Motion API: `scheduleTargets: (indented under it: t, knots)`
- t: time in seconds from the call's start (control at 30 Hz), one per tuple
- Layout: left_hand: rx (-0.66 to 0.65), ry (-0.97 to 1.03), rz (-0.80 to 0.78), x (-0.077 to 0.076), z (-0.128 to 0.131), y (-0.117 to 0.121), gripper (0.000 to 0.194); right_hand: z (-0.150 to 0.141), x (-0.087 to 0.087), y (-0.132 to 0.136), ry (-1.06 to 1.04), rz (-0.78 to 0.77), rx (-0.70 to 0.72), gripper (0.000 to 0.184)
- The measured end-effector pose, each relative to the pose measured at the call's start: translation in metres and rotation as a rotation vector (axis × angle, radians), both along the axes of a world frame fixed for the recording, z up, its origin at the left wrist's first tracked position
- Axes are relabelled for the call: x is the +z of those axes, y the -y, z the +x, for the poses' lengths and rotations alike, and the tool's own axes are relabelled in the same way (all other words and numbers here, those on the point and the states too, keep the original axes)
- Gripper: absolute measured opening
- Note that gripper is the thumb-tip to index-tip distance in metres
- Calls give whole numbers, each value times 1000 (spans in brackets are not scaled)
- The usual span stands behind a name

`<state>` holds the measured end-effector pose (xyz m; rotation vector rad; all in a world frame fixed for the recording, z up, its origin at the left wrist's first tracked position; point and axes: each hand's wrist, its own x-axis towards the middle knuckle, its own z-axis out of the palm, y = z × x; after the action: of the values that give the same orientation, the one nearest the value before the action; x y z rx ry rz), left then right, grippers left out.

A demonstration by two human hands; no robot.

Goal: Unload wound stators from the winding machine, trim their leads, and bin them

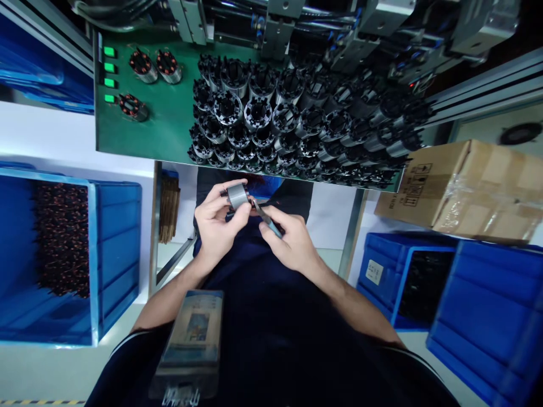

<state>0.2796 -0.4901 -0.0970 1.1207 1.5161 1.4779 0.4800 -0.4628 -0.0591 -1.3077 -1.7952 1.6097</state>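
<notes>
Well, from where I stand, the person's left hand (216,223) is clamped around a short metal core (237,196), fingers wrapped over its round side, and it sits just above the person's lap. The right hand (292,240) is pinched closed on a slim tool with a blue grip (271,225), its thin metal end reaching up to the core's edge. I can't tell whether the tip is touching, because the fingers hide that spot.

For close work like this, it looks best to keep both hands near each other and close to the body, as they are now, so the core stays steady. A firm hold on the core and a light, short movement of the tool should reduce the chance of a slip onto the fingers.

Beyond the hands, a green counter (156,124) carries dense rows of upright metal cores (257,113), and three cores with copper-colored windings (142,65) stand apart near a column of green lights (109,66). Machinery (275,28) hangs over the counter's far edge. A blue crate (114,249) on the left holds dark pieces flecked with copper, and more blue crates (487,316) sit on the right beneath a cardboard box (458,192). A plastic-wrapped packet (186,339) lies below the hands.
</notes>
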Motion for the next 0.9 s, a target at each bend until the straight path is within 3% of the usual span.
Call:
scheduleTargets:
  t: [0.13, 0.2, 0.27, 0.43, 0.53, 0.63, 0.77, 0.83, 0.9]
  knots:
    - [171, 327, -306, -51, -1, 12, 53, -4, -56, -6, 106, -197, -26, 46]
    - [218, 448, -408, -62, -8, 23, 59, -2, -78, -6, 147, -228, -33, 50]
    - [237, 494, -403, -62, -20, 37, 60, 3, -93, -6, 178, -242, -19, 53]
    - [279, 327, -185, -30, -83, 81, 38, 18, -114, -6, 232, -302, 28, 68]
    - [408, 11, -90, 2, -142, 118, 27, 34, -126, -8, 327, -326, 68, 75]
    - [609, -388, -66, 43, -209, 172, 25, 53, -136, -16, 454, -365, 81, 89]
    - [703, -809, -255, 88, -282, 250, 27, 69, -138, -32, 607, -353, 107, 95]
    - [660, -899, -393, 95, -308, 280, 29, 68, -136, -39, 648, -335, 144, 90]
    - [584, -919, -509, 88, -329, 300, 33, 61, -135, -45, 678, -319, 179, 91]
